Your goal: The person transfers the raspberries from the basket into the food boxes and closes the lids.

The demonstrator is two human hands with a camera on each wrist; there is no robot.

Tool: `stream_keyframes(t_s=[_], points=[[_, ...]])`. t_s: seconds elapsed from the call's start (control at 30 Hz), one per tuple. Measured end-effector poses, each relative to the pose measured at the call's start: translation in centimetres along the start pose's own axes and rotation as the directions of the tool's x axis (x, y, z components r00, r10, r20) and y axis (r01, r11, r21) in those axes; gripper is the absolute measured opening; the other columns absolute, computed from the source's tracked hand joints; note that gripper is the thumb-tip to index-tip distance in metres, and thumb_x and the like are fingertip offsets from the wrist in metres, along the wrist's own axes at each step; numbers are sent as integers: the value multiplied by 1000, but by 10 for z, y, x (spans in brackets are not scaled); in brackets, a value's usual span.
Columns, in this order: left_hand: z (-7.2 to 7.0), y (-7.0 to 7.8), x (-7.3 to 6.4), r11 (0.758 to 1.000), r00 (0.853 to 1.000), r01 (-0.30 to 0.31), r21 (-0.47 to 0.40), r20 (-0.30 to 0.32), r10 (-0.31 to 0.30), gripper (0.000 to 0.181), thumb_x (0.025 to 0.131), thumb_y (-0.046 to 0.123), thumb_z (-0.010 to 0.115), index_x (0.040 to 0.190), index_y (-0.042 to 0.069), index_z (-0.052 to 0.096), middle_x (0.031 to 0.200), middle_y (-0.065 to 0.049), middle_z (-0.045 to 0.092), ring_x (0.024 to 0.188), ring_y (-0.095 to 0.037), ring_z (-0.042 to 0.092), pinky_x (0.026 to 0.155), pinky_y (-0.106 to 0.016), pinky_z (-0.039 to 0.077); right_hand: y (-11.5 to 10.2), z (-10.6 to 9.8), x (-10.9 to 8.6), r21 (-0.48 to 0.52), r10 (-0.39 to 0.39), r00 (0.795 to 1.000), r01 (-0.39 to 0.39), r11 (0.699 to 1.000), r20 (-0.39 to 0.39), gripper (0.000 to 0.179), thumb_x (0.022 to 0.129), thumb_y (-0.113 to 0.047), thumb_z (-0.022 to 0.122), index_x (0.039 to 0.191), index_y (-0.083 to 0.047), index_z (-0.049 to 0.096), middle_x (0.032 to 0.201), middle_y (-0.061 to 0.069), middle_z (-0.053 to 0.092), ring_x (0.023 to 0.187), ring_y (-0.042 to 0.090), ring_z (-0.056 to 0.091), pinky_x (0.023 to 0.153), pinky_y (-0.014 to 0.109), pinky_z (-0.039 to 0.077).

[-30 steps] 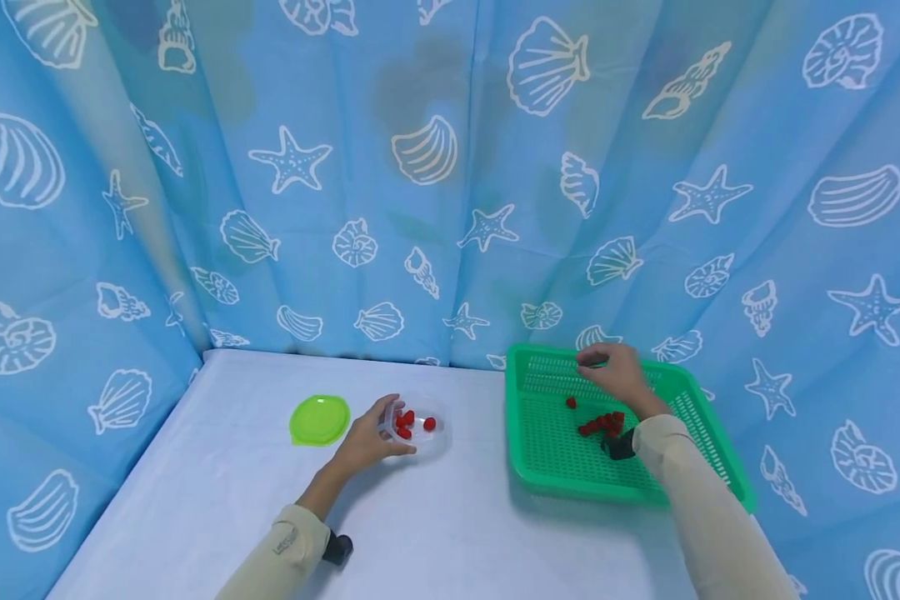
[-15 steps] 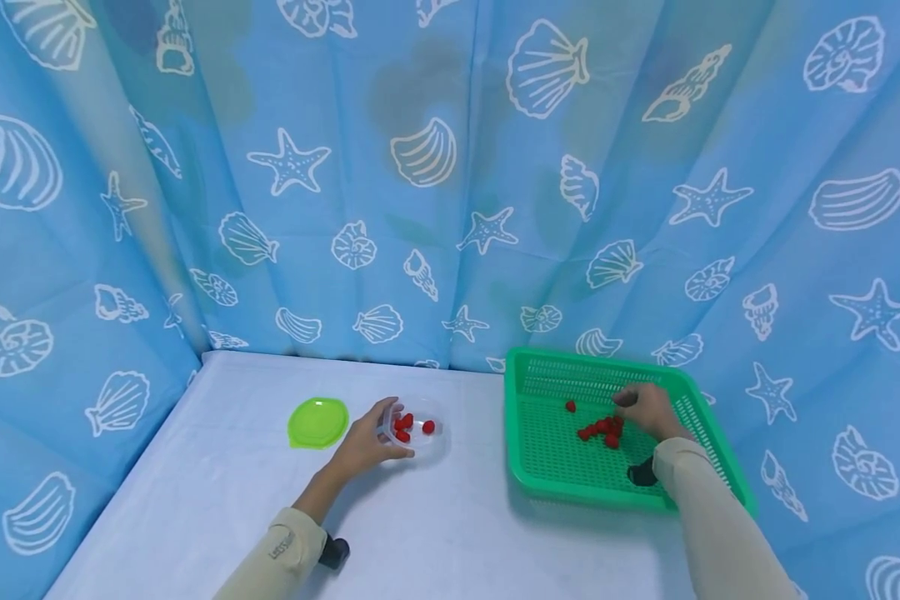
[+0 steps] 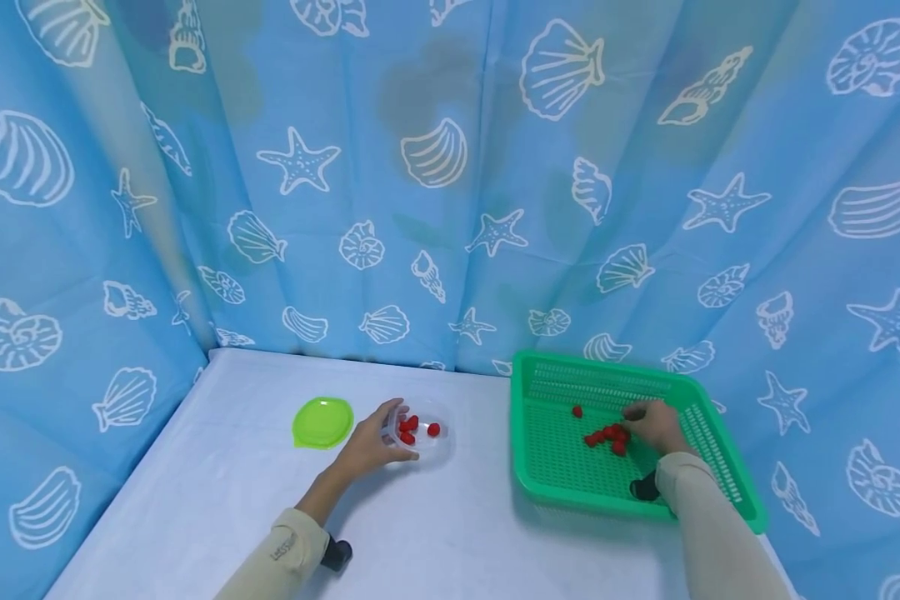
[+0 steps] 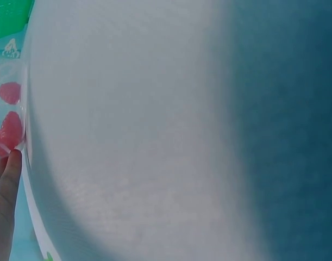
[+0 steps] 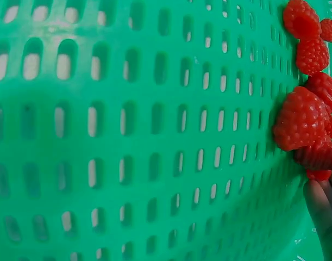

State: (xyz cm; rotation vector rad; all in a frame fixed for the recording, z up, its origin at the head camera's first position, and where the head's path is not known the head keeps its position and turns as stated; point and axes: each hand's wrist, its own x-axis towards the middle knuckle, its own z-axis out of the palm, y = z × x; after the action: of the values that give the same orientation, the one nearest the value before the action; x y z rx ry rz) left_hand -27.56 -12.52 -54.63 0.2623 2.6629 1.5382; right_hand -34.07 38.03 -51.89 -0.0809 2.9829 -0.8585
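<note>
A small clear plastic container point(image 3: 441, 451) stands left of centre in the head view, with several red raspberries point(image 3: 408, 423) inside. My left hand point(image 3: 367, 443) grips its left side, thumb at the front and fingers behind. In the left wrist view, fingertips point(image 4: 13, 157) touch the container wall beside the berries. My right hand point(image 3: 656, 425) reaches down into a green perforated basket point(image 3: 523, 442), at a cluster of raspberries point(image 3: 617, 435). Thumb and finger pinch the lowest raspberry point(image 5: 319, 174) in the right wrist view; the other fingers are mostly hidden.
A lime-green lid point(image 3: 322, 422) lies on the white-covered table point(image 3: 435, 533), left of the container. One raspberry point(image 3: 577, 411) sits apart in the basket, behind the cluster. A blue shell-print curtain point(image 3: 390, 192) encloses the table's back and sides.
My right hand has come from above the back of the basket down to the right side of the raspberry cluster. The left hand keeps its grip on the container.
</note>
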Motion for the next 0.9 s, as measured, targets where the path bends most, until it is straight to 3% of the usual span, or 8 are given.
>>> stream_keyframes(t_s=[0.47,0.63,0.77,0.9], points=[[0,-3,1,1000,1000,-6,4,6,6,93,71,24,89,148,13,38,141,-7,52,131,-30,45,94,-44,51,-1,-3,1,34,87,996,-86,996,-15,26,86,-11,70,106,7,71,99,23,69,89,39,63,71,50,55],[0,-2,0,1000,1000,-17,0,5,17,92,71,24,89,148,12,39,140,-8,52,130,-31,46,93,-44,52,-5,-7,2,99,105,994,-101,990,-30,28,87,-9,68,108,9,69,92,21,70,76,29,67,64,44,57],[0,-2,1,1000,1000,-18,-4,8,18,92,71,22,89,148,12,38,141,-8,52,131,-30,46,94,-44,51,-11,-12,2,143,73,995,-61,988,-75,29,90,-10,66,112,9,67,98,24,69,80,31,68,66,43,58],[0,-2,1,1000,1000,-8,1,2,8,93,70,22,89,148,13,38,141,-7,52,131,-30,45,94,-44,51,-24,-18,3,77,-19,991,30,997,-130,30,92,-17,67,113,3,69,107,23,68,92,37,65,71,48,56]])
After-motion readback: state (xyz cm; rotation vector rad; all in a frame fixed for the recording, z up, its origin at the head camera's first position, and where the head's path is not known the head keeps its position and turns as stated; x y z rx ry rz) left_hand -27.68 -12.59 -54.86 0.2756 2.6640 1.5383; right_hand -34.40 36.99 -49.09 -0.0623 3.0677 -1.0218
